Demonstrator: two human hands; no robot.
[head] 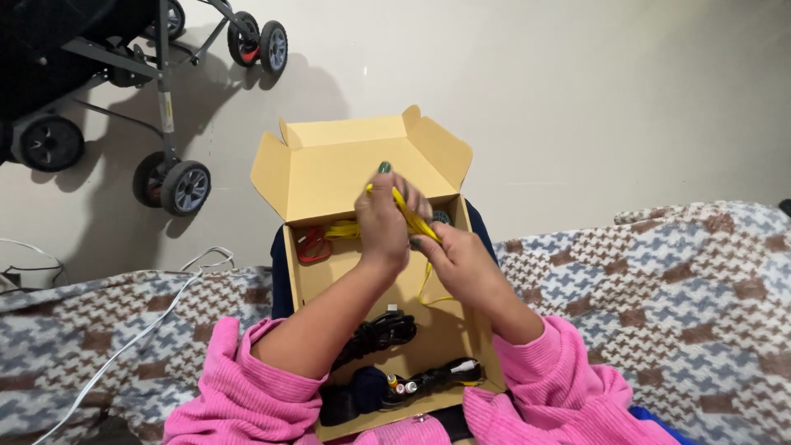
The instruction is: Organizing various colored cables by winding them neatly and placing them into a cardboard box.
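**Yellow flat cable between both hands, over the open box**

Because the yellow cable (pixel 409 213) is thin, flat and limp, you should expect it to weigh almost nothing and to flop wherever it is not pinched. Your left hand (pixel 385 221) is closed around its upper part, fingers curled over it; your right hand (pixel 456 255) is also closed, pinching it just below. Both hover above the cardboard box (pixel 313 169) on your lap. A loose loop trails down from your right hand into the box, and more yellow lies beside a red cable (pixel 311 245) at the far end. The jacket looks smooth, so it may slide through a light grip; hold it flat side to fingertip, near a bend. A black cord bundle (pixel 381 331) and an audio-video lead (pixel 428 380) with coloured plugs lie nearer you.
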